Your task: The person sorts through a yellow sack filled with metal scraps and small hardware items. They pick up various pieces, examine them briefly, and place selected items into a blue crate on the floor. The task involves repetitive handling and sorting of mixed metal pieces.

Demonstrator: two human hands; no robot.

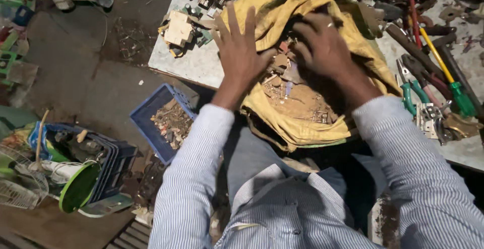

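Note:
A yellow cloth bag (302, 123) lies open on the workbench (194, 65), with small metal parts and screws (297, 98) heaped inside. My left hand (242, 45) rests flat on the bag's left side, fingers spread, holding nothing. My right hand (322, 45) reaches into the mouth of the bag with fingers curled among the parts; whether it grips a piece I cannot tell. A ring shows on one finger.
Pliers (411, 90), screwdrivers (443, 67) and other tools lie on the bench at right. Electrical parts (181, 29) sit at the bench's left. On the floor stand a blue crate of scrap (166, 120), a dark crate (108, 166) and fan parts (20, 178).

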